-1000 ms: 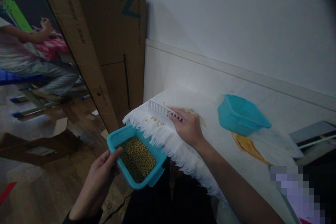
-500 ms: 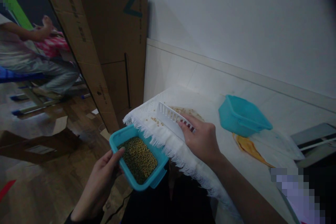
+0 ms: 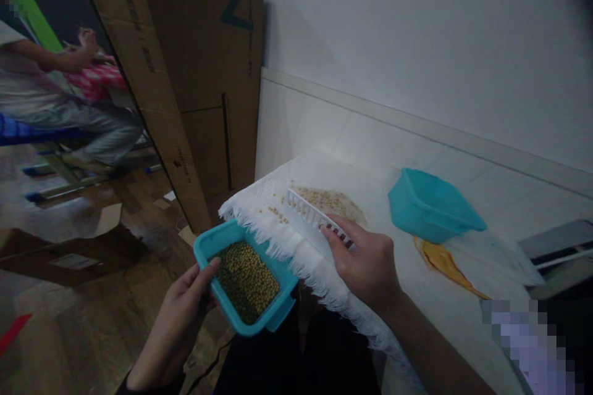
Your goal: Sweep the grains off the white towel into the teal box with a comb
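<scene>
My left hand [image 3: 178, 308] grips the near rim of a teal plastic box [image 3: 278, 315] filled with yellow-green beans [image 3: 244, 281], held just below the fringed edge of a white cloth [image 3: 296, 259]. My right hand [image 3: 368, 265] is closed on a white slotted plastic tray [image 3: 308, 215] that rests tilted on the cloth. A few loose beans [image 3: 277, 214] lie on the cloth left of the tray, and a larger patch of beans [image 3: 331, 200] lies behind it.
A second teal box [image 3: 433, 207] stands farther right on the cloth, beside a yellow-orange stain [image 3: 440, 259]. Tall cardboard boxes [image 3: 194, 62] lean against the wall at left. Another person [image 3: 55, 99] sits in the far left background. A dark flat device [image 3: 558, 247] lies at right.
My right hand has drawn the white slotted tray back to the right across the cloth, uncovering more beans behind it. The teal box in my left hand has stayed nearly still.
</scene>
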### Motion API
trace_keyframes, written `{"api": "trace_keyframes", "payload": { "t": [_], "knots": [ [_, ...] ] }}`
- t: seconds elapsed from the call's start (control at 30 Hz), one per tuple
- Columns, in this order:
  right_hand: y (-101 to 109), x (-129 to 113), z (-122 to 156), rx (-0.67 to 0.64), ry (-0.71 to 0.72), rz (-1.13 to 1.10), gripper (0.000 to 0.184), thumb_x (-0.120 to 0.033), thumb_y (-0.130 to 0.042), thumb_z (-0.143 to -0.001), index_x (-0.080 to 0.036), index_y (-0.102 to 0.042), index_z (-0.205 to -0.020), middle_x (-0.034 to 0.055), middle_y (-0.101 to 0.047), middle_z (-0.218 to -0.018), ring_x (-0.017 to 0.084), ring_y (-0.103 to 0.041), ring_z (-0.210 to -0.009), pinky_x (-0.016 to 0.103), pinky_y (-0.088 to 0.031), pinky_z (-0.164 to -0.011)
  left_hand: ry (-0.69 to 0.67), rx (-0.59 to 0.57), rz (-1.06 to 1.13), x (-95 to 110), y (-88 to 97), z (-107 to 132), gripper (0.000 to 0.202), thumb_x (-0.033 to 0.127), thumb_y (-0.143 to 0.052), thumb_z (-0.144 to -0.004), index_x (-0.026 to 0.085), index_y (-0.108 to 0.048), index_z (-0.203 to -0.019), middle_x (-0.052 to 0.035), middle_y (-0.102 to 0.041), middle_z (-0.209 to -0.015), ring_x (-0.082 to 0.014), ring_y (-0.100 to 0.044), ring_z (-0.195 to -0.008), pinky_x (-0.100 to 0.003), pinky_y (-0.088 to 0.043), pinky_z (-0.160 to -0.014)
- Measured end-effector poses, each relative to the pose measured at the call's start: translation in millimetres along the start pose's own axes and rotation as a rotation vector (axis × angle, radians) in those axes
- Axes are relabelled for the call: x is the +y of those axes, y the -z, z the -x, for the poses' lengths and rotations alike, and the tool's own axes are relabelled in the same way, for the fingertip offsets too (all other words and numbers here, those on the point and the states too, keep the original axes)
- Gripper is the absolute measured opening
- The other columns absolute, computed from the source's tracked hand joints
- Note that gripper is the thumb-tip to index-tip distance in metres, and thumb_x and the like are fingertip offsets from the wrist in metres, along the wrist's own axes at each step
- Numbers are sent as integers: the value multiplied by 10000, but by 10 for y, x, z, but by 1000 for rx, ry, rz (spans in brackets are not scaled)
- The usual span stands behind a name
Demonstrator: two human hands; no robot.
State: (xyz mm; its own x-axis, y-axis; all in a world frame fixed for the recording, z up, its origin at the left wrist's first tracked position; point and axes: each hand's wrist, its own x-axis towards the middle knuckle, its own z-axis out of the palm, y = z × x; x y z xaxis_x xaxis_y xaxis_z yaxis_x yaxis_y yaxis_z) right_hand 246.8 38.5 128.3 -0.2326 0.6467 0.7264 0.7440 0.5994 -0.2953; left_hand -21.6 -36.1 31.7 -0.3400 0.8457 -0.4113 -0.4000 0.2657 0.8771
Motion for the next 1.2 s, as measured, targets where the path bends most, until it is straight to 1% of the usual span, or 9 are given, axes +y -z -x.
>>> {"api": "trace_keyframes", "payload": {
  "t": [0.17, 0.33, 0.5, 0.57, 0.73, 0.83, 0.93, 1.07, 1.2],
  "knots": [
    [1, -46, 6, 0, 31, -36, 248, -169, -593, -961, -112, -830, -1010, 97, -839, -795, 204, -778, -559, 257, -599, -520, 12, 7, 13, 28, -27, 12, 508, 646, -948, -570, 231, -738, -774, 41, -624, -670, -136, -523, -618, -215, -482, -570],
    [5, -79, 18, -3, 58, -62, 241, -157, -604, -964, -75, -825, -1015, 130, -844, -845, 220, -795, -594, 265, -612, -537, 17, 25, 24, 70, -73, 48, 547, 655, -968, -509, 219, -719, -726, 50, -608, -626, -120, -504, -583, -204, -476, -549],
    [72, -158, 16, -64, 16, -149, 217, -176, -629, -955, -108, -829, -1005, 95, -841, -813, 208, -795, -609, 254, -614, -554, -4, -5, 28, 79, -67, 56, 519, 645, -960, -547, 217, -741, -741, 40, -640, -653, -122, -523, -600, -204, -486, -557],
    [70, -156, -5, -51, -11, -156, 209, -196, -644, -952, -127, -833, -1009, 84, -841, -807, 207, -792, -610, 258, -616, -559, -4, -4, 26, 90, -59, 52, 515, 645, -959, -548, 221, -750, -753, 42, -635, -651, -123, -519, -598, -208, -484, -559],
    [-120, -41, -120, 34, -32, -75, 232, -215, -632, -950, -176, -845, -1034, 83, -850, -860, 222, -795, -648, 293, -631, -606, -21, 13, 12, 106, -27, 24, 510, 644, -956, -551, 221, -745, -742, 49, -611, -639, -115, -497, -586, -201, -469, -552],
    [-280, 2, -196, 1, -10, -64, 249, -199, -619, -947, -195, -844, -1055, 76, -847, -846, 224, -793, -666, 301, -624, -632, -32, 15, 12, 99, 3, -2, 473, 621, -946, -591, 223, -741, -745, 60, -577, -615, -108, -465, -559, -202, -454, -541],
    [-390, -9, -239, -44, -1, -81, 259, -173, -619, -935, -209, -842, -1060, 73, -845, -845, 220, -785, -668, 305, -611, -644, -35, 23, 18, 104, 18, -32, 427, 589, -927, -645, 227, -751, -788, 61, -578, -628, -106, -484, -571, -187, -459, -557],
    [-430, -33, -256, -81, -21, -115, 266, -167, -628, -922, -228, -840, -1070, 62, -846, -851, 217, -782, -673, 306, -601, -641, -33, 19, 35, 141, 13, -76, 405, 574, -920, -663, 229, -731, -757, 55, -568, -629, -107, -507, -587, -174, -481, -587],
    [-414, -2, -281, -52, -19, -143, 251, -206, -618, -952, -212, -841, -1065, 82, -853, -914, 227, -798, -733, 313, -611, -675, -42, 9, 32, 191, -16, -85, 380, 559, -907, -679, 228, -756, -790, 42, -607, -667, -111, -533, -601, -186, -503, -614]
  ]
}}
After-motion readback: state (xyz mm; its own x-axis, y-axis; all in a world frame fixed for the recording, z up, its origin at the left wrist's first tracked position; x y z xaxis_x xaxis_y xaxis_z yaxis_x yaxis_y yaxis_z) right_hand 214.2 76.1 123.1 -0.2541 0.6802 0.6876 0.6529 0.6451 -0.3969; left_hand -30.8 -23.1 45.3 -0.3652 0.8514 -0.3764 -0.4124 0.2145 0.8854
